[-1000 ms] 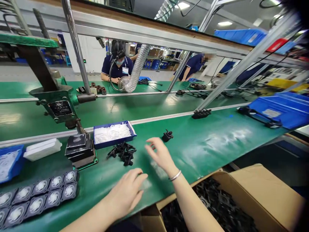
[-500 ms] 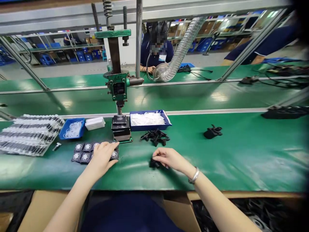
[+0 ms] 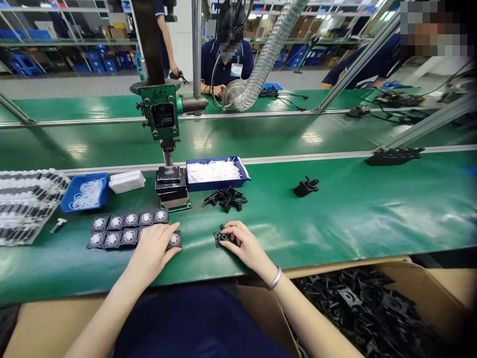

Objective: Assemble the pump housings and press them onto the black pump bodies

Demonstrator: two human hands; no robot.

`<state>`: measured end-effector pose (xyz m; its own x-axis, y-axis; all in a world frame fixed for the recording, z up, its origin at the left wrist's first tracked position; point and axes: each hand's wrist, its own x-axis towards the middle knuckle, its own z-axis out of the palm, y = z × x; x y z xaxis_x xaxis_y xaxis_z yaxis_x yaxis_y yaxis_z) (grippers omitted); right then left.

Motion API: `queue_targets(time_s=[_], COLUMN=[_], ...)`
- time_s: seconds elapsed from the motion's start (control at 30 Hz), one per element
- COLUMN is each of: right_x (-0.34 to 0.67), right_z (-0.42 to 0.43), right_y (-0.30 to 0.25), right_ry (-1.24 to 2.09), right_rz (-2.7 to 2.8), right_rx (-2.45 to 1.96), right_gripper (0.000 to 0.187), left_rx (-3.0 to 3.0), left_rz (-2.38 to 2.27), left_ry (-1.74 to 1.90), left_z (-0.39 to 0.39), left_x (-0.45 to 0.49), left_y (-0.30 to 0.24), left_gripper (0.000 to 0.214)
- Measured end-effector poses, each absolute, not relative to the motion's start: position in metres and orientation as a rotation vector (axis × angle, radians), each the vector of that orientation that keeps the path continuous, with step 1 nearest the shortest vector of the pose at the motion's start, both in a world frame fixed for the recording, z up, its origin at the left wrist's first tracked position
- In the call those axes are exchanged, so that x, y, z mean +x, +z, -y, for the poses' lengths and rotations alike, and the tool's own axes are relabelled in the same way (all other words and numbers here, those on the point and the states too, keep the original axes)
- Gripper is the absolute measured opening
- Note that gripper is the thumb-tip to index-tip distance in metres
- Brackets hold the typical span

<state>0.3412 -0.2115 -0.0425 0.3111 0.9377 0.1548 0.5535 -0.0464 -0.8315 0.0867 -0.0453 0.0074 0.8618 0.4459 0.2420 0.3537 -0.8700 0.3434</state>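
Two rows of black square plates (image 3: 112,238) with white swirl discs lie on the green bench. My left hand (image 3: 153,243) is over the right end of the lower row, its thumb and forefinger around the sides of the end plate (image 3: 174,240). This plate sticks out beyond the upper row; my palm and fingers hide its neighbours. To the right, my right hand (image 3: 246,243) pinches a small black plastic fitting (image 3: 222,237) with a square flange and round hole, low over the bench. A pile of black fittings (image 3: 226,199) lies behind it.
A green hand press (image 3: 162,114) stands over a black block (image 3: 170,186). Around it are a blue tray of white strips (image 3: 248,178), a blue bin of white rings (image 3: 67,203) and white blocks (image 3: 127,181). A cardboard box (image 3: 434,286) holds black parts below. A co-worker (image 3: 227,59) sits opposite.
My left hand has shifted right with the lower row's end plate, out past the upper row. My right hand has turned the black fitting so its flange shows. The view has swung right.
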Motion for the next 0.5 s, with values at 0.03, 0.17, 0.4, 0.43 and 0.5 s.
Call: queue_targets(time_s=[0.03, 0.17, 0.4, 0.43, 0.5], right_x=[0.338, 0.332, 0.338, 0.335, 0.326], right_z=[0.211, 0.207, 0.201, 0.2, 0.198], right_y=[-0.046, -0.056, -0.021, -0.012, 0.002], right_ry=[0.516, 0.421, 0.39, 0.373, 0.374], right_rz=[1.345, 1.318, 1.32, 1.361, 1.479], right_rx=[-1.711, -1.704, -1.639, -1.601, -1.5], right_gripper=[0.016, 0.015, 0.012, 0.011, 0.012], left_rx=[2.652, 2.21, 1.952, 1.948, 1.949], left_rz=[-0.582, -0.561, -0.593, -0.59, -0.587], left_ry=[0.461, 0.492, 0.604, 0.606, 0.613], left_z=[0.052, 0.079, 0.097, 0.097, 0.096], left_x=[0.092, 0.116, 0.133, 0.133, 0.133], left_y=[0.003, -0.018, -0.039, -0.04, -0.04], left_gripper=[0.054, 0.063, 0.065, 0.066, 0.066])
